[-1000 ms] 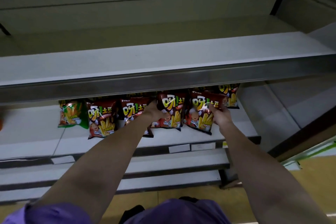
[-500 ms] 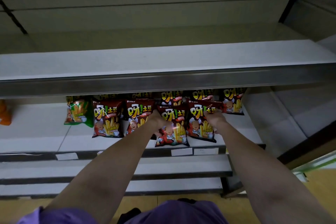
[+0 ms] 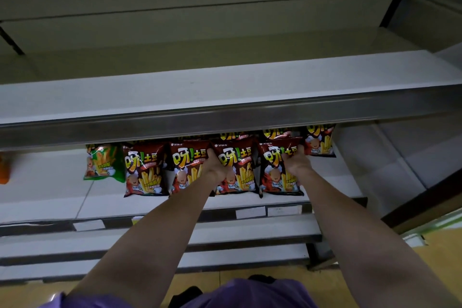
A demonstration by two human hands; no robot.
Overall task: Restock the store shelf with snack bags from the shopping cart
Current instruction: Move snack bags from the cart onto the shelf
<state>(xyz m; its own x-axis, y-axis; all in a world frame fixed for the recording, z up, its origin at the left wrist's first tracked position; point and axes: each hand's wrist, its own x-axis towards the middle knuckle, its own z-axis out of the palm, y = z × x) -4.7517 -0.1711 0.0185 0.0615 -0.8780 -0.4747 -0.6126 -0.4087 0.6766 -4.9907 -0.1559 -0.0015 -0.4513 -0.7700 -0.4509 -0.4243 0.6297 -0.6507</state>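
Gripping two upright red snack bags, I am holding one (image 3: 236, 166) in my left hand (image 3: 217, 167), another (image 3: 277, 170) in my right hand (image 3: 296, 160), tops pointing toward the shelf (image 3: 105, 204) back.

The metal edge of the upper shelf (image 3: 225, 117) hangs low over the row of snack bags (image 3: 145, 170), leaving a narrow gap. At lower left, the white shelf board (image 3: 45, 182) lies bare beside the green bag (image 3: 103, 162).
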